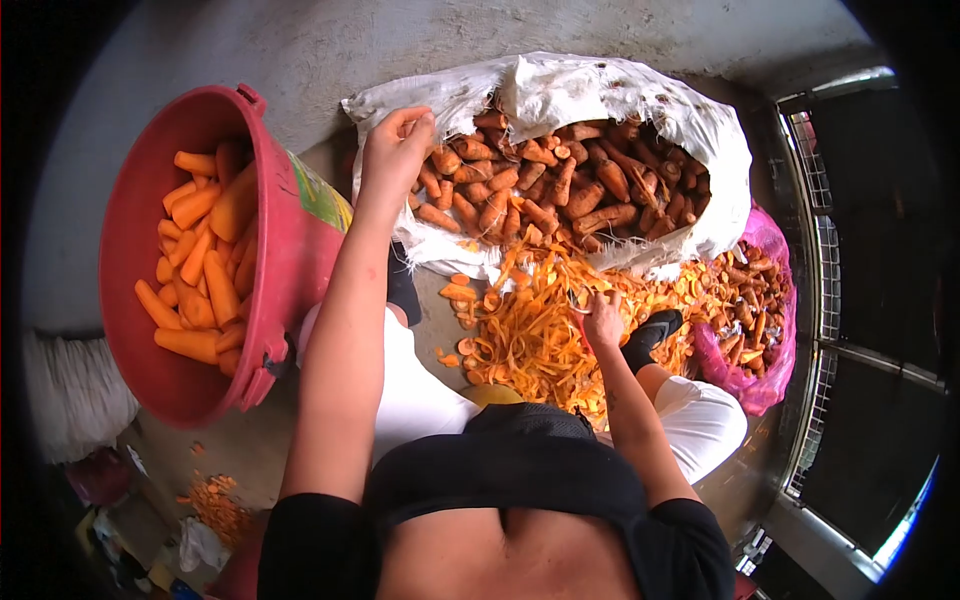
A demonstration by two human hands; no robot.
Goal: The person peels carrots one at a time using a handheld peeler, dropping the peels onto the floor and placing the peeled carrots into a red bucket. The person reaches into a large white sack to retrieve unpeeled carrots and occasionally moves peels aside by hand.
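My left hand (393, 143) is raised over the left edge of a torn white sack (690, 110), its fingers loosely bent with nothing visible in them. Inside the sack lie many unpeeled carrots (585, 190), brown with soil. Lower down, my right hand (603, 322) is closed around a small peeler (581, 309), mostly hidden by the fingers. It is just above a heap of orange carrot peelings (530, 335) on the floor between my legs. To the left, a red tub (125, 290) holds peeled carrots (215, 270).
A pink plastic bag (775, 385) with small carrot pieces stands at the right, near a dark metal-framed door (880, 290). Cut carrot ends (460, 292) lie left of the peelings. More scraps (218, 505) are on the floor at lower left. A grey wall (400, 45) rises behind the sack.
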